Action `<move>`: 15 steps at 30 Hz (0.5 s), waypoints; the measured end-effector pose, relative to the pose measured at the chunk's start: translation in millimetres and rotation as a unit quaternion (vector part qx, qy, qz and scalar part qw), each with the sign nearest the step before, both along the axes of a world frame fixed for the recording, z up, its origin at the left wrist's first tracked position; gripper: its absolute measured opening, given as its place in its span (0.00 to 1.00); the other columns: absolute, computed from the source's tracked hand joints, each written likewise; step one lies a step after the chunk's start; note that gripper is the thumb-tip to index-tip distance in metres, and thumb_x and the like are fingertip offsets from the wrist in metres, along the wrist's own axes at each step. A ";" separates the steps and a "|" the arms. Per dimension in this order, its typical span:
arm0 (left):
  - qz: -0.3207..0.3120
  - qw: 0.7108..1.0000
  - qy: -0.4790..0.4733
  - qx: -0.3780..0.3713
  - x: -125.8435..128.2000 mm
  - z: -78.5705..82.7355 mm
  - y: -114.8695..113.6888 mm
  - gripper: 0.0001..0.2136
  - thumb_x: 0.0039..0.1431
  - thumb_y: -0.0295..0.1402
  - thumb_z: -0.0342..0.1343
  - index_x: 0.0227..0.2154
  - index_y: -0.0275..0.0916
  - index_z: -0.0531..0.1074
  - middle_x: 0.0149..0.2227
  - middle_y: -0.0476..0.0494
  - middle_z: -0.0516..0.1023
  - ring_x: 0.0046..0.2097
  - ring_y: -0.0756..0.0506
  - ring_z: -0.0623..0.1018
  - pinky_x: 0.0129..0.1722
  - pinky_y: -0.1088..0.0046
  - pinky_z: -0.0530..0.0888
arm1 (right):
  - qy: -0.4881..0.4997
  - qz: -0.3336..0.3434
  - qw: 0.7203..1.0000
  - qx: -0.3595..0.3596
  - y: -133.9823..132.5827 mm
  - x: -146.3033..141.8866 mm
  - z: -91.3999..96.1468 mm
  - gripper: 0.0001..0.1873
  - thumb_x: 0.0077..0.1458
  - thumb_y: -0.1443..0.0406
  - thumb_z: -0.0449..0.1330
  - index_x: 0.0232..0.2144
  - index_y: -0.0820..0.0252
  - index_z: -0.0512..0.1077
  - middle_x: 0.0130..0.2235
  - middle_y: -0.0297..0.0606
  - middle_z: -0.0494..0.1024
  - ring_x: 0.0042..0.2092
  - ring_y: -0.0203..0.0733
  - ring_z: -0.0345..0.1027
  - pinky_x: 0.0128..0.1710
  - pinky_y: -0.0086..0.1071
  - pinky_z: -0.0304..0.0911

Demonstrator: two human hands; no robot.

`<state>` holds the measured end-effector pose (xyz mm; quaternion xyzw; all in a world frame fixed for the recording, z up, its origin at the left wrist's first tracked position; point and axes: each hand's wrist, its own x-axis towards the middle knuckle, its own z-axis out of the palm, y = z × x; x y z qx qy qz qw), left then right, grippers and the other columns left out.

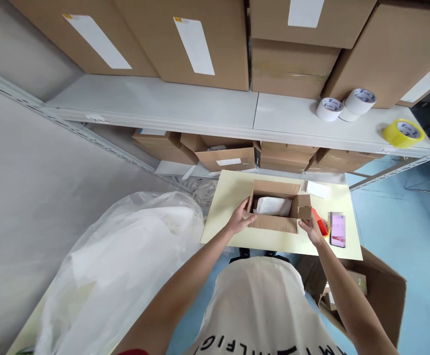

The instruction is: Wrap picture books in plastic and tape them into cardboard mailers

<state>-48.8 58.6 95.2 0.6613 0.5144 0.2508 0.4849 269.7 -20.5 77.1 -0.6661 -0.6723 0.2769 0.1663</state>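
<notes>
A small cardboard box (274, 223) lies on the pale yellow table (222, 236) with its flaps folded out. Inside it rests a white wrapped item (273, 206), whose contents are hidden. My left hand (240, 217) grips the box's left end, thumb along the front flap. At the right end, my right hand (311, 229) holds the box by its front corner, below the raised side flap (304, 204); some of its fingers are hidden. Just beyond that hand is a red tape dispenser (320, 223), partly covered by it.
A phone (338, 231) and a white card-like piece (317, 190) lie on the table's right side. Tape rolls (329, 109) stand on the grey shelf (215, 106) above. A plastic bag of white material (126, 261) bulges at left. A large open carton (381, 291) sits at lower right.
</notes>
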 end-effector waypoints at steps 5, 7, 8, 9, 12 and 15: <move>-0.274 0.934 0.205 0.107 -12.7 2.0 8.2 0.60 0.36 0.54 0.68 0.68 0.34 0.45 0.70 0.28 0.44 0.70 0.30 0.44 0.67 0.47 0.44 | -0.037 0.152 0.987 -0.026 25.1 3.9 6.7 0.46 0.59 0.54 0.54 0.70 0.58 0.35 0.71 0.47 0.41 0.71 0.53 0.37 0.66 0.52 0.49; -0.334 0.897 0.250 0.142 -20.2 0.3 15.1 0.58 0.38 0.52 0.67 0.69 0.35 0.43 0.70 0.29 0.43 0.71 0.31 0.44 0.67 0.48 0.42 | -0.088 0.216 0.972 -0.034 30.8 12.5 10.1 0.48 0.56 0.56 0.56 0.70 0.60 0.38 0.71 0.48 0.39 0.71 0.56 0.34 0.67 0.55 0.43; -0.348 0.887 0.259 0.157 -23.4 -1.2 18.4 0.53 0.43 0.49 0.66 0.68 0.36 0.44 0.70 0.30 0.44 0.71 0.33 0.45 0.67 0.50 0.43 | -0.109 0.238 0.964 -0.038 32.7 16.5 12.1 0.50 0.53 0.57 0.58 0.70 0.61 0.38 0.71 0.48 0.39 0.71 0.58 0.34 0.67 0.56 0.42; -0.351 0.883 0.260 0.169 -25.8 -3.2 21.3 0.47 0.49 0.45 0.63 0.68 0.37 0.47 0.70 0.32 0.46 0.71 0.35 0.47 0.67 0.51 0.45 | -0.125 0.255 0.958 -0.039 34.0 19.7 14.1 0.52 0.51 0.58 0.60 0.70 0.61 0.38 0.71 0.48 0.40 0.71 0.59 0.35 0.67 0.56 0.41; -0.307 0.909 0.213 0.187 -26.9 -11.0 25.9 0.25 0.61 0.32 0.53 0.62 0.39 0.62 0.67 0.36 0.59 0.69 0.39 0.57 0.66 0.56 0.56 | -0.135 0.266 0.954 -0.033 36.5 23.7 18.7 0.47 0.52 0.58 0.60 0.69 0.59 0.45 0.71 0.45 0.45 0.70 0.59 0.40 0.67 0.56 0.44; -0.203 0.957 0.125 0.166 -18.7 -21.2 24.7 0.15 0.64 0.32 0.49 0.52 0.40 0.71 0.59 0.39 0.72 0.64 0.41 0.66 0.62 0.59 0.65 | -0.069 0.212 0.975 -0.009 39.1 20.1 17.1 0.30 0.62 0.56 0.50 0.64 0.56 0.59 0.68 0.44 0.57 0.68 0.56 0.48 0.65 0.54 0.51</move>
